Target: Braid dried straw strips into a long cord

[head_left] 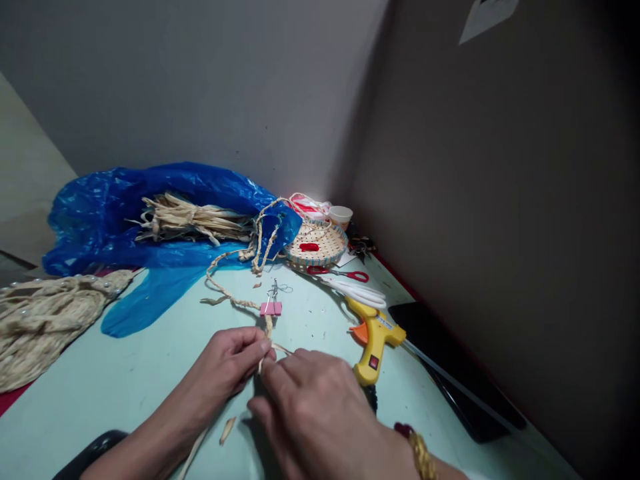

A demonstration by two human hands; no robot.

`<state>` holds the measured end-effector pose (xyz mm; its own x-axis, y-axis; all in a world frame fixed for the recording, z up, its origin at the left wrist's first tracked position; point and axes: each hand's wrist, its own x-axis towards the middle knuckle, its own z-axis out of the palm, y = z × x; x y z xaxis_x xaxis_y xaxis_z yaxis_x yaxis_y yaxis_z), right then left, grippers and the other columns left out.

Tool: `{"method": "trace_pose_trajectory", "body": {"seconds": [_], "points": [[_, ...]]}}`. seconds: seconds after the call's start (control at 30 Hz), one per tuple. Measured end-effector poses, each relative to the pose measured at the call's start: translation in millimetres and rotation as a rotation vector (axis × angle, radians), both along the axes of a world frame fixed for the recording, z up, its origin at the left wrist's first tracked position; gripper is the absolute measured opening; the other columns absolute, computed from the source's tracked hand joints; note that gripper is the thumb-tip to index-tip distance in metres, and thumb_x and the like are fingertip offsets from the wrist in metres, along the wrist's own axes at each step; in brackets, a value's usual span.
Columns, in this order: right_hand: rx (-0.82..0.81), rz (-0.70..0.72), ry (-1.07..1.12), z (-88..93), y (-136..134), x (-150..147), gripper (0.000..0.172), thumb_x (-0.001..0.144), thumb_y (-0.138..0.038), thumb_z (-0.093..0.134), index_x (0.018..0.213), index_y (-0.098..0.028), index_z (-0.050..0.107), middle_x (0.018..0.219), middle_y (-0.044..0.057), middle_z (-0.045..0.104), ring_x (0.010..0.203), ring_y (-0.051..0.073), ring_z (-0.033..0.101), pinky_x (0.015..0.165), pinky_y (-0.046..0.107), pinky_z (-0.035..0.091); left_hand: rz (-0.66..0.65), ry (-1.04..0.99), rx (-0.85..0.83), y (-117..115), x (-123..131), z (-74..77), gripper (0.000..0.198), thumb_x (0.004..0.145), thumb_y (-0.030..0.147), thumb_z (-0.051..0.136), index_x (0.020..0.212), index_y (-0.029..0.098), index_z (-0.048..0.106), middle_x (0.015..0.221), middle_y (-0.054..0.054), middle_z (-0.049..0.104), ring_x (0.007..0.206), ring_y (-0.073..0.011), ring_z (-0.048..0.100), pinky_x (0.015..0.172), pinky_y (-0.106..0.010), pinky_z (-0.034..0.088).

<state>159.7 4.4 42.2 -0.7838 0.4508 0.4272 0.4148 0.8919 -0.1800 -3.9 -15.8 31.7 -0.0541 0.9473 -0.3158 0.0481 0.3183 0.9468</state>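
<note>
A braided cord of pale dried fibre [269, 327] runs toward me from a pink binder clip [271, 309] that grips it on the table. My left hand [235, 360] pinches the cord just below the clip, thumb against forefinger. Close beside it, my right hand [315, 407] has its fingers bent around loose strands [283, 349] at the cord's near end; its palm side is hidden. Beyond the clip the finished braid [225, 290] curves left and back toward a blue plastic bag. A loose strand [193, 453] trails below my left wrist.
The blue bag [100, 200] holds a bundle of dried fibre [195, 219]. A woven basket [320, 253], red scissors [340, 273], a white coiled cable [360, 291], a yellow glue gun [373, 340] and a black flat object [465, 387] line the right side. Woven beaded work [55, 327] lies left.
</note>
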Motion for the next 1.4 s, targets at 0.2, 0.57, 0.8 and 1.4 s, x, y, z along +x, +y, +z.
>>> {"method": "trace_pose_trajectory", "body": {"seconds": [0.2, 0.57, 0.8, 1.4], "points": [[-0.393, -0.233, 0.102, 23.5, 28.3, 15.4, 0.020, 0.092, -0.037, 0.054, 0.094, -0.019, 0.063, 0.086, 0.006, 0.066, 0.082, 0.020, 0.059, 0.068, 0.028, 0.039, -0.066, -0.035, -0.018, -1.5, -1.0, 1.4, 0.030, 0.083, 0.045, 0.059, 0.071, 0.018, 0.054, 0.055, 0.010, 0.029, 0.048, -0.0075, 0.019, 0.044, -0.023, 0.011], [-0.670, -0.144, -0.062, 17.7, 34.4, 11.2, 0.026, 0.091, -0.024, 0.052, 0.067, -0.018, 0.060, 0.057, 0.000, 0.057, 0.056, 0.012, 0.047, 0.054, 0.025, 0.027, -0.048, 0.288, 0.105, 0.2, 8.6, -1.5, 0.028, 0.086, 0.041, 0.048, 0.069, 0.020, 0.055, 0.069, 0.002, 0.050, 0.069, -0.0174, 0.045, 0.063, -0.027, 0.036], [-0.520, -0.211, 0.004, 36.1, 87.5, 3.1, 0.027, 0.095, -0.027, 0.048, 0.112, -0.012, 0.063, 0.099, 0.013, 0.068, 0.089, 0.021, 0.059, 0.071, 0.028, 0.036, -0.151, 0.562, 0.105, 1.4, 4.2, 7.4, 0.031, 0.090, 0.042, 0.035, 0.066, 0.023, 0.040, 0.068, 0.003, 0.044, 0.067, -0.0181, 0.043, 0.062, -0.028, 0.031], [-0.847, 0.269, -0.171, 37.6, 143.4, -36.7, 0.006, 0.076, -0.012, 0.067, 0.070, -0.013, 0.069, 0.065, -0.002, 0.060, 0.061, 0.010, 0.047, 0.060, 0.023, 0.032, -0.345, 0.921, 0.120, 6.5, -25.7, 21.9, 0.024, 0.085, 0.023, 0.040, 0.065, 0.023, 0.053, 0.068, -0.001, 0.063, 0.065, -0.0196, 0.056, 0.061, -0.028, 0.033]]}}
